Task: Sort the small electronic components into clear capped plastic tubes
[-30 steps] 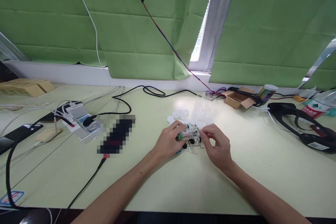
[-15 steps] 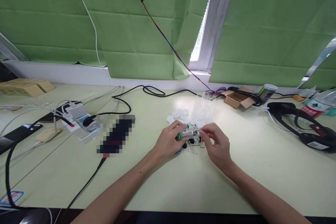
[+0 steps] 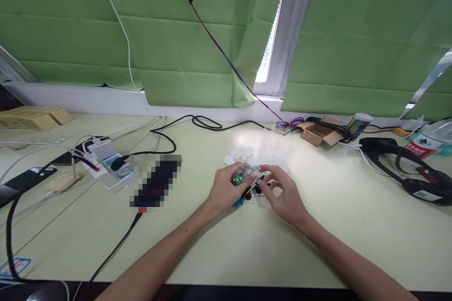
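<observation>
My left hand (image 3: 226, 188) is wrapped round a small clear container (image 3: 247, 169) that lies tilted. Shiny green balls (image 3: 238, 180) show inside it. My right hand (image 3: 286, 197) is at the container's right end, thumb and fingers curled close together; whatever they hold is too small to make out. Beneath both hands lies a small pile of metal and black pieces (image 3: 254, 192), partly hidden by the fingers. A bit of blue material (image 3: 238, 202) pokes out below my left hand. Just beyond are several white round lids (image 3: 240, 154) and clear plastic cups (image 3: 273, 148).
An open cardboard box (image 3: 319, 132) and a printed canister (image 3: 359, 124) stand at the back right. A black headset (image 3: 406, 169) and a bottle (image 3: 429, 143) are on the right. A white power strip (image 3: 108, 164), cables and a pixelated dark object (image 3: 157, 181) lie left.
The container in my left hand has tilted, so the green balls show more plainly. My right hand has shifted slightly left and down, toward the pile.
</observation>
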